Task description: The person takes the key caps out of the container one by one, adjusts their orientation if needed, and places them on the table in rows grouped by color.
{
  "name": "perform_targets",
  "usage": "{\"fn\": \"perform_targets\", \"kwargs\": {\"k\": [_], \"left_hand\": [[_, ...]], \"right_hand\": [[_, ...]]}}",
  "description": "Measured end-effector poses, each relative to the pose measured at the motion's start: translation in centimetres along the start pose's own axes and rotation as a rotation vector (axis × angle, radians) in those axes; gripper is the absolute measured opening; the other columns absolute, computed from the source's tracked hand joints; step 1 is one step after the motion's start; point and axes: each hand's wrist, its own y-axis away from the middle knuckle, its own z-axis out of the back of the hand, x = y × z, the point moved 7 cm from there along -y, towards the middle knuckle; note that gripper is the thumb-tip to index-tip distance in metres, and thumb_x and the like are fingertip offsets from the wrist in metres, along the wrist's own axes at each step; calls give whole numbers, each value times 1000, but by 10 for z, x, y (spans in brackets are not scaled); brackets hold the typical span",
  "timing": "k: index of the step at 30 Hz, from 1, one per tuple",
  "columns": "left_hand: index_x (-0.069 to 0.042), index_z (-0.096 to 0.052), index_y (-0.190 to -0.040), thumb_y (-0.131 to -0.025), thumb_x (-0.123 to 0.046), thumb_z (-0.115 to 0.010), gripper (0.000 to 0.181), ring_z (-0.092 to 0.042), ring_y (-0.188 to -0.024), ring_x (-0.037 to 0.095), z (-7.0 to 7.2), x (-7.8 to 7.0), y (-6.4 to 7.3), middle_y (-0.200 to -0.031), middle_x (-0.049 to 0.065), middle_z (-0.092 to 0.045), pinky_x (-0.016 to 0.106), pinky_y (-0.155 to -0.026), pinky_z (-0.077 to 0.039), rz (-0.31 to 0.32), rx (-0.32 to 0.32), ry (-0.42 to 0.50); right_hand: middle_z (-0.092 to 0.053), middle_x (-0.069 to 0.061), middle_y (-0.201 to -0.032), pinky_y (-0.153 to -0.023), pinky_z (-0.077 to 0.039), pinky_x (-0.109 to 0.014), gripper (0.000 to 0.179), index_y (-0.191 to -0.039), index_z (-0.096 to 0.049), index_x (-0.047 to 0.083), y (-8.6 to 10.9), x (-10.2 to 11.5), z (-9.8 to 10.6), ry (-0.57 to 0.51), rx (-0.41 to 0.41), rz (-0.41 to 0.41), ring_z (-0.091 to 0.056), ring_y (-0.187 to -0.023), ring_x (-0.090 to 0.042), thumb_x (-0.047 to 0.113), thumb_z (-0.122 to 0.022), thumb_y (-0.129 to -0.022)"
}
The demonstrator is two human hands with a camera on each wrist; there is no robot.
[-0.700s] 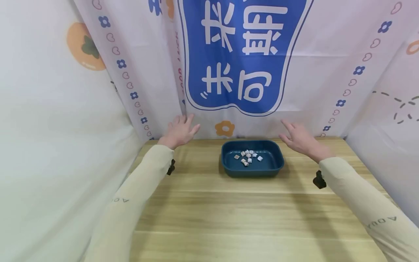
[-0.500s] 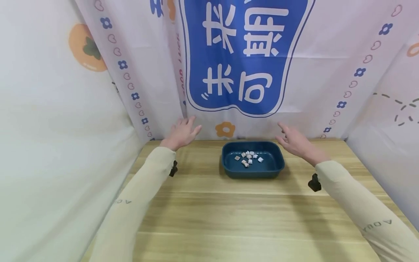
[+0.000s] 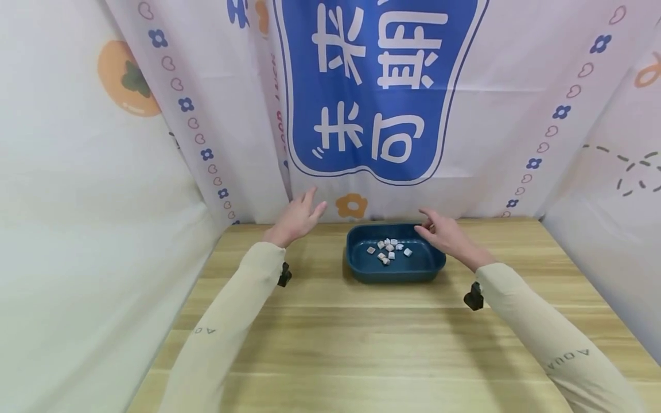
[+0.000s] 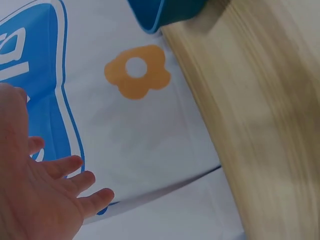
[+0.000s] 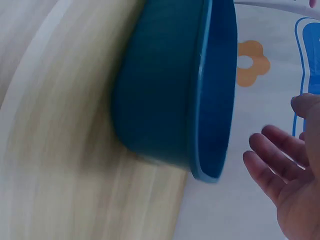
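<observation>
Several small whitish cubes (image 3: 391, 248) lie loosely grouped inside a dark teal rectangular tub (image 3: 395, 276) at the back of the table. Above the tub's right end hovers my right hand (image 3: 445, 234), holding nothing, its fingers loosely bent. To the left of the tub, apart from it, my left hand (image 3: 296, 219) is raised with fingers extended and nothing in it. In the left wrist view the left hand (image 4: 50, 195) shows relaxed fingers, and a corner of the tub (image 4: 172, 12) appears at the top. The right wrist view has the tub's outer wall (image 5: 155, 85) beside the right hand (image 5: 290, 170).
A wooden table (image 3: 356, 344) carries the tub. Behind it hangs a white cloth with a blue printed sign (image 3: 366, 103) and an orange flower (image 3: 352, 205). White cloth walls (image 3: 77, 229) close in both sides. Each wrist wears a small black device (image 3: 474, 296).
My right hand has moved left and slightly down, from beside the tub to over its right end. The left hand has shifted a little right and down. The cubes stay in the tub.
</observation>
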Motion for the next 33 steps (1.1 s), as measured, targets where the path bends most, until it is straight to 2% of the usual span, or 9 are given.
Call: {"fn": "perform_targets", "kwargs": {"k": [4, 8, 15, 19, 23, 27, 33], "left_hand": [[-8, -11, -158, -104, -49, -30, 70, -23, -149, 39, -11, 0, 2, -162, 21, -19, 52, -121, -21, 4, 12, 102], [-11, -9, -159, -104, -52, -29, 71, -20, -150, 39, -21, 0, 1, -163, 19, -16, 53, -121, -20, 31, 21, 157], [-13, -9, -159, -104, -54, -28, 71, -19, -151, 36, -32, -3, 2, -165, 16, -15, 52, -122, -18, 31, 15, 186], [-8, -13, -158, -105, -49, -31, 69, -22, -150, 34, -40, -5, 1, -164, 17, -17, 49, -122, -19, 12, -10, 222], [-4, -13, -157, -105, -48, -31, 70, -22, -150, 33, -55, -10, -1, -164, 17, -17, 47, -123, -19, -21, -10, 270], [-8, -10, -158, -104, -51, -30, 72, -21, -151, 31, -69, -13, 1, -165, 15, -15, 47, -123, -19, -11, 0, 312], [-6, -12, -158, -105, -50, -30, 71, -21, -151, 32, -79, -15, 5, -165, 14, -17, 47, -123, -19, 4, -27, 349]], "right_hand": [[-72, -17, -107, -86, -55, -50, 58, -145, -41, 2, -1, 2, -14, -10, 53, -39, -68, -94, -30, 31, -58, -98], [-73, -14, -106, -86, -56, -47, 57, -145, -43, 5, -1, 2, -26, -18, 81, -52, -68, -91, -26, 33, -60, -98], [-73, -12, -101, -79, -56, -44, 53, -141, -49, 4, -3, 3, -38, -59, 72, -53, -67, -85, -23, 32, -61, -97], [-73, -12, -99, -74, -54, -39, 51, -139, -50, 3, -2, 1, -46, -75, 88, -54, -66, -82, -19, 30, -61, -97], [-74, -9, -97, -70, -53, -33, 48, -136, -54, 4, 0, -4, -51, -81, 88, -73, -65, -76, -15, 29, -63, -96], [-74, -7, -94, -67, -51, -30, 49, -136, -54, 3, -1, -5, -58, -107, 102, -83, -64, -72, -14, 30, -62, -97], [-73, -7, -92, -63, -50, -29, 48, -136, -54, 4, -4, -4, -67, -146, 130, -95, -64, -71, -15, 30, -61, -97]]}}
